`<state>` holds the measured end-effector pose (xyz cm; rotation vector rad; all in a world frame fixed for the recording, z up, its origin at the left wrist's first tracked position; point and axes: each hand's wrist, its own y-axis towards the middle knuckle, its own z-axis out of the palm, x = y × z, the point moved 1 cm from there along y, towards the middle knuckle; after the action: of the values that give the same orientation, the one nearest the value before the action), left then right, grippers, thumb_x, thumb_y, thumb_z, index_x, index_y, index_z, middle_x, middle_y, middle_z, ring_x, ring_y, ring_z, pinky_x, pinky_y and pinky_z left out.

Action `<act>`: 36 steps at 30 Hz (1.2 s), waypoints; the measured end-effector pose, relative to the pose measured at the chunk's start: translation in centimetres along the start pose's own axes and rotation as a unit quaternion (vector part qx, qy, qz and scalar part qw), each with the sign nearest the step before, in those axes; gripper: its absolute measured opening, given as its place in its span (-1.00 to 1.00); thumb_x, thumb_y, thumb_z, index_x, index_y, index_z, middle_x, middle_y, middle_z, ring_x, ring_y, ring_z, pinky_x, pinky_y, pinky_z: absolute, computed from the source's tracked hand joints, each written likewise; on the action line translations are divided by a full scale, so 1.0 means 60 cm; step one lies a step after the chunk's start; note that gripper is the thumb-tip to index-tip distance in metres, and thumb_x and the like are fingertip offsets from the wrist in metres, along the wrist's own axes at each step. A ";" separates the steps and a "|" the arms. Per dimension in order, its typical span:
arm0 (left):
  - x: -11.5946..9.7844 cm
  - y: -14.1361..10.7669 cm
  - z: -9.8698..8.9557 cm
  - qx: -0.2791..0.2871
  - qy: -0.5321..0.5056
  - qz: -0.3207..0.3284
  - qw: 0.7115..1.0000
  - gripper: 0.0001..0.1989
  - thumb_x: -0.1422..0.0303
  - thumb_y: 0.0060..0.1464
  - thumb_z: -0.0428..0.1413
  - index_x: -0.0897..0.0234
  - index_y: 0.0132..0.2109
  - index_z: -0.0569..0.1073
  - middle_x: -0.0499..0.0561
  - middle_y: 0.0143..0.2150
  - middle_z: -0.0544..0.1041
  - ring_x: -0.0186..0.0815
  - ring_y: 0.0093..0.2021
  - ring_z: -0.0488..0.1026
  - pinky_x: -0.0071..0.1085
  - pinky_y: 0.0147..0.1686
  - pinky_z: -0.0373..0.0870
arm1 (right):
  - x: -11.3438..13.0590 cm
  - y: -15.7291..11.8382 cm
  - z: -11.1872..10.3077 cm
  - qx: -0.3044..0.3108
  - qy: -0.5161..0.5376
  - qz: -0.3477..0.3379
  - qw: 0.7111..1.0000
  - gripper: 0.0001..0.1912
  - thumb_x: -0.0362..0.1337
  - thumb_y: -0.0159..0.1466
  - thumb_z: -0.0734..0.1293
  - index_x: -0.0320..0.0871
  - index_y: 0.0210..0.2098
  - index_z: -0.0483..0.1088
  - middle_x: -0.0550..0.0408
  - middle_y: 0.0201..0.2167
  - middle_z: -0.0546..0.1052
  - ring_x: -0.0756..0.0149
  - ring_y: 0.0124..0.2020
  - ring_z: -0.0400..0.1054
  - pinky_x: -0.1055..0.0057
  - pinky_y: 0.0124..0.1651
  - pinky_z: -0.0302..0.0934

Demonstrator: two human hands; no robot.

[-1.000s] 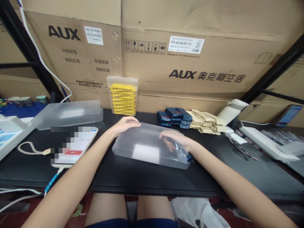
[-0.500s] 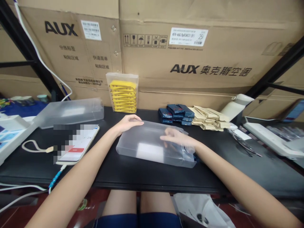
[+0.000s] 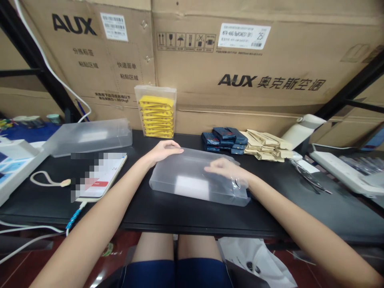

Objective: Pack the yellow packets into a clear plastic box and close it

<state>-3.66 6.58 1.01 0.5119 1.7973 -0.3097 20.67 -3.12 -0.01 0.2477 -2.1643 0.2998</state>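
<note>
A clear, frosted plastic box (image 3: 192, 170) lies flat on the black desk in front of me, a white label (image 3: 192, 188) on its near side. At its far left corner, my left hand (image 3: 165, 151) grips the edge, thumb on top. My right hand (image 3: 225, 168) is closed at the right end, fingers curled over the plastic; whether part of it is inside the box, I cannot tell. Crinkled clear film shows by that wrist, with a bit of something dark blue half hidden beneath.
Behind stands a clear box of yellow packets (image 3: 156, 116). Dark blue packets (image 3: 223, 140) and beige packets (image 3: 265, 145) are piled at the back right, near a white bottle (image 3: 303, 130). Another clear box (image 3: 93, 136), a phone (image 3: 103, 176) on a cable and glasses (image 3: 312, 180) lie around.
My right hand has shifted slightly on the right end of the box, its fingers curling more. The left hand keeps its grip on the corner. The view has tilted a little.
</note>
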 end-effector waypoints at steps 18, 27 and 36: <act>0.003 -0.001 0.005 -0.003 -0.031 -0.009 0.999 -0.62 0.11 -0.27 0.30 0.28 -0.32 0.51 0.03 -0.30 0.54 -0.24 -0.20 0.44 -0.31 -0.12 0.28 | 0.001 -0.012 -0.012 0.047 0.377 0.121 0.917 -0.42 -0.47 0.00 0.41 0.02 0.01 0.37 0.18 -0.11 0.49 0.42 -0.24 0.42 0.50 -0.18 0.36; 0.004 -0.002 0.010 -0.006 -0.036 -0.014 0.999 -0.62 0.10 -0.26 0.29 0.27 -0.32 0.51 0.02 -0.29 0.55 -0.24 -0.21 0.45 -0.34 -0.14 0.30 | 0.011 -0.007 -0.003 0.060 0.289 0.048 0.954 -0.70 -0.39 -0.09 0.49 -0.13 -0.37 0.39 0.18 -0.38 0.48 0.33 -0.31 0.41 0.43 -0.22 0.29; 0.009 0.012 0.017 -0.003 -0.027 -0.010 1.000 -0.62 0.11 -0.30 0.31 0.27 -0.34 0.52 0.03 -0.31 0.56 -0.22 -0.23 0.47 -0.31 -0.13 0.32 | 0.049 0.001 0.011 0.178 0.100 -0.066 0.977 -0.67 -0.18 0.11 0.40 -0.15 -0.15 0.47 0.10 -0.21 0.52 0.29 -0.19 0.38 0.35 -0.07 0.23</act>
<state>-2.58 6.84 0.27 0.4775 1.7513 -0.3289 18.46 -3.47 2.03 0.5385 -1.8761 0.6101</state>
